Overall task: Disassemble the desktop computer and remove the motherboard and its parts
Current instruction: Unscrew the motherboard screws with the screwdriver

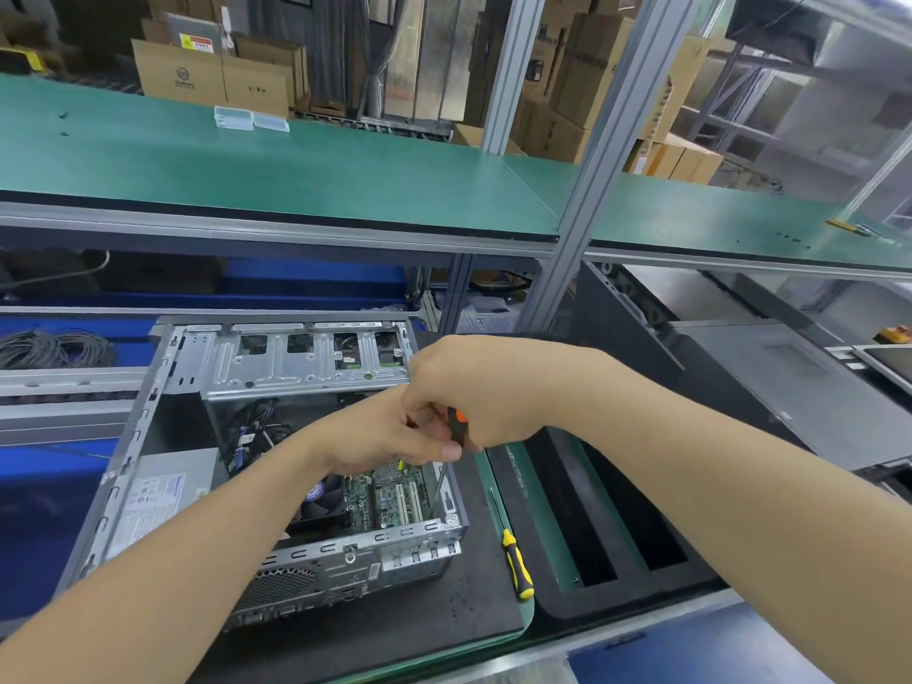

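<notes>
Head view, the only one. The case (pixel 316 555) lay on its side on a dark mat (pixel 459 599), open face up, with the board (pixel 390 501) flat on its floor at the end near me, partly under my wrists. My right hand (pixel 474 387) was curled round the screwdriver (pixel 459 422), its handle buried in the fist. My left hand (pixel 395 436) pinched the handle's lower end between thumb and fingers to steady it. The shaft ran down to the board's right edge, close by the case wall; I could not see whether the tip sat in a screw. My judgement: the board will be light but thin, stiff, easily cracked and prickly with solder points. Best to lift it by its bare edges, level, once all screws and cables are off, and never by the fan (pixel 321 501) or the slots. Count: one case, one board, one fan, one power supply (pixel 158 506), one drive cage (pixel 306 362). Two screwdrivers, one in hand and a yellow-handled spare (pixel 515 560) on the mat just beside the case. One black tray (pixel 592 510) to the right.
</notes>
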